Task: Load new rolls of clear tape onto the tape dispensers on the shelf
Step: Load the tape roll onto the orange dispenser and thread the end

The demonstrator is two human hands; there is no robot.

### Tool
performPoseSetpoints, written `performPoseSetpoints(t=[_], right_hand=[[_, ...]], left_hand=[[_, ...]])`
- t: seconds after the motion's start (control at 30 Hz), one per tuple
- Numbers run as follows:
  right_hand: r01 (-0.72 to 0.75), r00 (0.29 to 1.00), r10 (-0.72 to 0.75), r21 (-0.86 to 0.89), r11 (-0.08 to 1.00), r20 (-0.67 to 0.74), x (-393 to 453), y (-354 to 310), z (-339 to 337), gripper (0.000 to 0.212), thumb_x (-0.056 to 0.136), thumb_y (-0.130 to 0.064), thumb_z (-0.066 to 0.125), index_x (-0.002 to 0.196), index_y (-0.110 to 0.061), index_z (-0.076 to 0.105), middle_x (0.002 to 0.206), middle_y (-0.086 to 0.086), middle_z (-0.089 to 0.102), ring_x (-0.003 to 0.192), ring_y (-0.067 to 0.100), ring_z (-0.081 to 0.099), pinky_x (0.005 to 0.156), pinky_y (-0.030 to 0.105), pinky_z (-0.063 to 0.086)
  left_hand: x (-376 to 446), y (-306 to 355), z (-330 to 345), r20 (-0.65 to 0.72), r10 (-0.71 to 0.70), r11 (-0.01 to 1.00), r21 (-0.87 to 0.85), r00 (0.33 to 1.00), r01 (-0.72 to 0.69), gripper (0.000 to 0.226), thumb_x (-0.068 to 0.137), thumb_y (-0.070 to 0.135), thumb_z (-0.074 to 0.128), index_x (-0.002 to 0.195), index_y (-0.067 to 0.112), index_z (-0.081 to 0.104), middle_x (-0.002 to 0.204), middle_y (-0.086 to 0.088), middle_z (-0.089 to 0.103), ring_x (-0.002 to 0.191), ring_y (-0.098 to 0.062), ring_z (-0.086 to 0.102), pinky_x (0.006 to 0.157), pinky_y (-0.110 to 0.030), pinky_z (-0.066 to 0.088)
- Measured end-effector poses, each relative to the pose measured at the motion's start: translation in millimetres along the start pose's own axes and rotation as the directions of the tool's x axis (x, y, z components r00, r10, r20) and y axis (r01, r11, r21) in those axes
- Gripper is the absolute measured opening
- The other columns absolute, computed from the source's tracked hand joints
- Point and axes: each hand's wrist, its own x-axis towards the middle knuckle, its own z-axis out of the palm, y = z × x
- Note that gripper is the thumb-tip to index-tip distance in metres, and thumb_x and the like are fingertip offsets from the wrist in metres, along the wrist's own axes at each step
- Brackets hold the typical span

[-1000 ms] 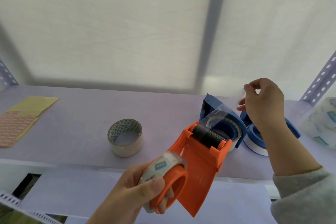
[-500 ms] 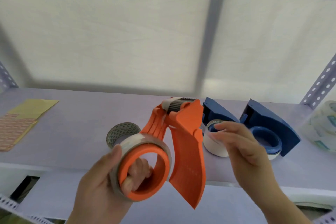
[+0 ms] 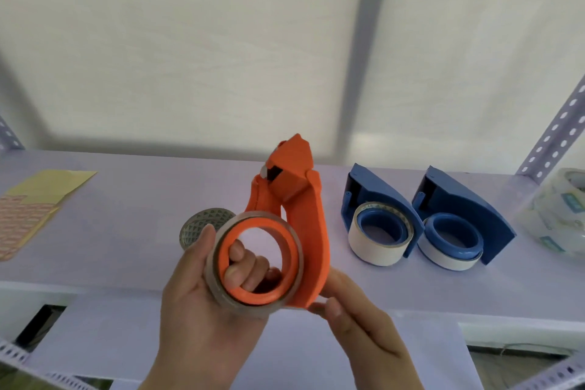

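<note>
My left hand (image 3: 205, 304) holds an orange tape dispenser (image 3: 297, 199) in front of the shelf, fingers through its hub and thumb on the clear tape roll (image 3: 221, 291) seated around that hub. My right hand (image 3: 357, 323) grips the lower end of the dispenser's orange handle from the right. Two blue dispensers (image 3: 380, 199) (image 3: 465, 199) stand on the shelf (image 3: 126, 209) to the right, each with a roll on its hub. A loose roll of tape (image 3: 198, 225) lies on the shelf behind my left hand, partly hidden.
A pack of wrapped clear tape rolls (image 3: 557, 215) lies at the shelf's right end beside a perforated upright (image 3: 557, 133). Yellow and patterned sheets (image 3: 34, 199) lie at the left. A lower shelf shows below the front edge.
My right hand came down from above the blue dispensers and took hold of the orange dispenser's handle. The left hand turned the dispenser so its hub faces me and its head points up.
</note>
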Motion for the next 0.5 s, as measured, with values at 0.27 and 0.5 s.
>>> performPoseSetpoints(t=[0.27,0.5], right_hand=[[-0.001,0.996,0.011,-0.110,0.994,0.084,2.0,-2.6,7.9,0.051,0.080,-0.033,0.057,0.130,-0.041,0.049,0.133,-0.018,0.051,0.121,0.013,0.054,0.098,0.026,0.047],[-0.054,0.994,0.040,-0.136,0.989,-0.098,4.5,9.4,10.1,0.054,0.076,-0.038,0.066,0.128,-0.048,0.052,0.116,-0.027,0.055,0.110,0.005,0.061,0.089,0.017,0.051]], left_hand=[[3.7,-5.4,-2.2,-0.067,-0.057,0.995,-0.090,0.996,0.051,0.045,0.088,0.046,0.044,0.058,0.016,0.056,0.042,0.003,0.046,0.045,-0.012,0.043,0.078,-0.034,0.040],[12.4,-24.1,-0.1,-0.014,-0.114,0.982,0.148,0.993,0.114,0.056,0.093,0.050,0.031,0.063,0.022,0.069,0.059,0.001,0.064,0.058,-0.012,0.063,0.058,-0.027,0.052]])
